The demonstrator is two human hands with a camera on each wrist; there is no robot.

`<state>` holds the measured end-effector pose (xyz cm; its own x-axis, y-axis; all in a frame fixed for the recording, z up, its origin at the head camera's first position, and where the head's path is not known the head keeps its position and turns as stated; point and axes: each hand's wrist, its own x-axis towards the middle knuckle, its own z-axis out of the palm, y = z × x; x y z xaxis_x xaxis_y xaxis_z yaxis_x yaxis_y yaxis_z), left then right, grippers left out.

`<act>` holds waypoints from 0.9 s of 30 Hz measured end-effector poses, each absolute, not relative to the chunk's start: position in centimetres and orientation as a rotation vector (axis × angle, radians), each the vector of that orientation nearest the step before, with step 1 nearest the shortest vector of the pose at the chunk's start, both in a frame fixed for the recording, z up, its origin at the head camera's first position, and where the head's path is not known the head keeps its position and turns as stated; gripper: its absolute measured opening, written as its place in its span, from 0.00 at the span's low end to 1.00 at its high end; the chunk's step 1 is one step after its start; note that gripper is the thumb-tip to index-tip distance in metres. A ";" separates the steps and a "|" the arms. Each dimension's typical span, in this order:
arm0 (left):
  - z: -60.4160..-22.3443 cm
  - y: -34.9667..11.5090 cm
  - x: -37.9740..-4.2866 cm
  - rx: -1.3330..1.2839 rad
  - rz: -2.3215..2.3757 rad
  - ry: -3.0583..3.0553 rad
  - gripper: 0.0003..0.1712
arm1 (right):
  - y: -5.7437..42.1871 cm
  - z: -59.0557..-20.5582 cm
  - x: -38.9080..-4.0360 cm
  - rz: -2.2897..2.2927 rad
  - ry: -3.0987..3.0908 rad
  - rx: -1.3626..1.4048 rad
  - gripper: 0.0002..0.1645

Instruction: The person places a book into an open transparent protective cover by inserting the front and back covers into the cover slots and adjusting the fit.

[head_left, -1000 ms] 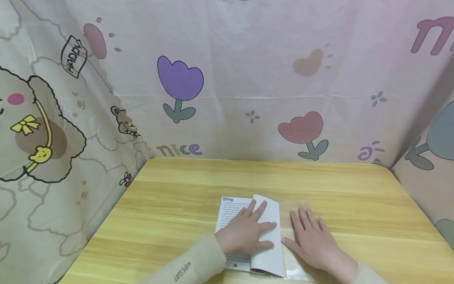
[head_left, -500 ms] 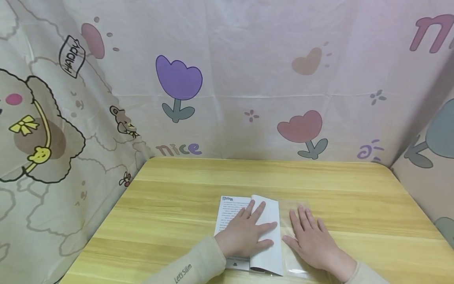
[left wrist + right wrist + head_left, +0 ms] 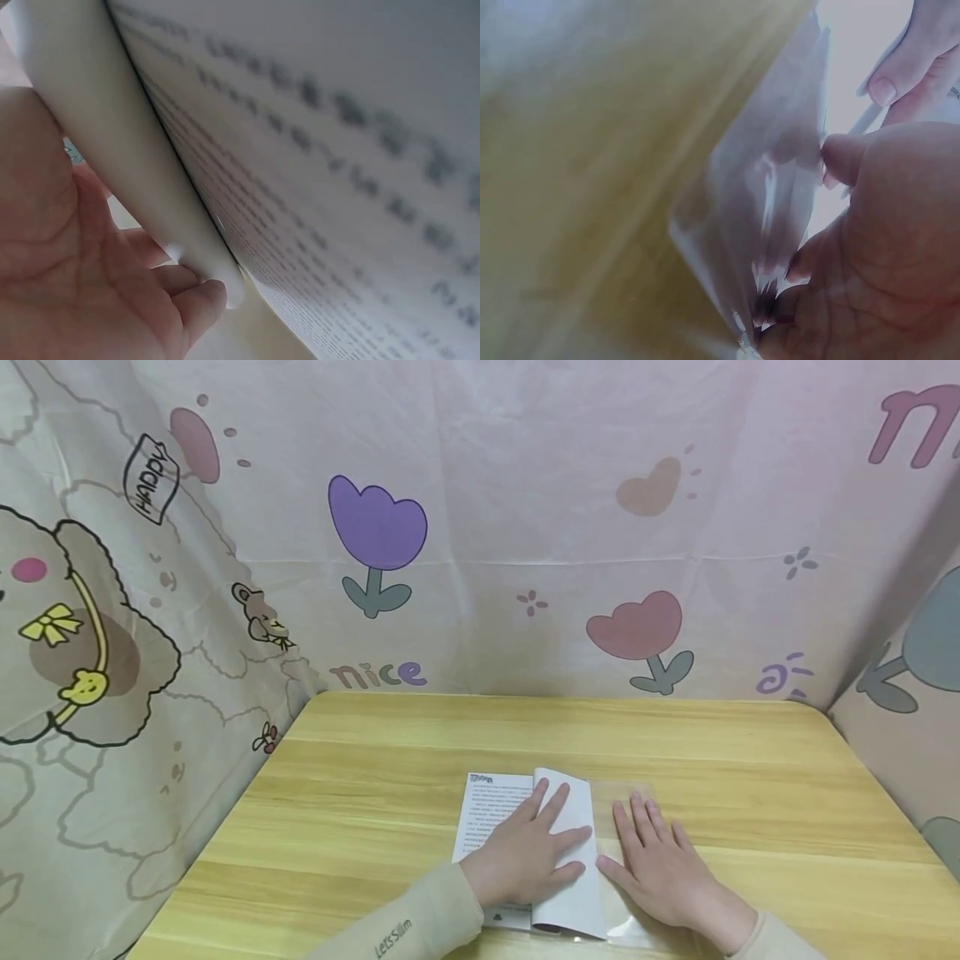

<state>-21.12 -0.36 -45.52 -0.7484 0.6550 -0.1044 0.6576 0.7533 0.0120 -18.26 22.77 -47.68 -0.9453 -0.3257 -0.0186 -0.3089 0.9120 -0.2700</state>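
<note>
A booklet with a printed page (image 3: 487,810) lies on the table, its white flap (image 3: 573,910) folded over the right part of that page. My left hand (image 3: 521,860) rests on the flap with its fingers straight and spread. From the flap's right edge a clear plastic sleeve (image 3: 626,922) extends across the table. On that sleeve my right hand (image 3: 663,872) lies flat, fingers pointing forward and thumb towards the flap. Close up in the left wrist view, the white flap (image 3: 112,142) curves beside the fingers, above blurred print. The clear plastic (image 3: 757,187) is creased and shiny in the right wrist view.
The wood-grain table (image 3: 360,777) extends behind and to both sides of the booklet. Printed cloth (image 3: 480,527) with flowers and cartoon animals hangs along the back and sides.
My left hand has shifted slightly to the right on the flap, and the flap's lower right corner has moved a little right. The right hand has stayed in place on the plastic.
</note>
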 end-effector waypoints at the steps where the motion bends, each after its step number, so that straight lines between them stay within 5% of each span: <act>1: -45.5 -0.3 -21.1 1.081 -0.049 2.854 0.30 | 22.8 -47.7 -18.2 -0.410 3.015 -0.498 0.50; 20: -44.9 0.0 -20.8 1.059 -0.104 2.876 0.30 | 23.1 -47.3 -18.5 -0.455 2.945 -0.514 0.45; 27: -44.8 0.4 -20.7 1.096 -0.179 2.872 0.30 | 23.0 -47.3 -18.4 -0.439 2.974 -0.506 0.56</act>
